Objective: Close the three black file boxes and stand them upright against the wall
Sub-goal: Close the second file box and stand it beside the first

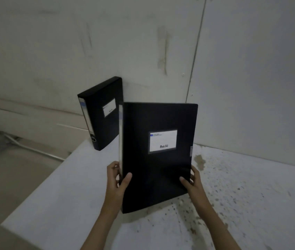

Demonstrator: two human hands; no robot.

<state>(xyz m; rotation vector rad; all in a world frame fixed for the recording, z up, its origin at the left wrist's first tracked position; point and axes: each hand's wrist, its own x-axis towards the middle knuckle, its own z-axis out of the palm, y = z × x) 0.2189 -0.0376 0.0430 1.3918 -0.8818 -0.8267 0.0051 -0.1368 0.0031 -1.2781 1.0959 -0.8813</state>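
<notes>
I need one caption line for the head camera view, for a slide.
Both hands, left hand and right hand, hold a closed black file box upright; another box stands against the wall.

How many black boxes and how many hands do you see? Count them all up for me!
Black file boxes: 2 (one standing by the wall, one held up)
Hands: 2 (left hand, right hand)
Total: 4
A third box is not in view.
</notes>
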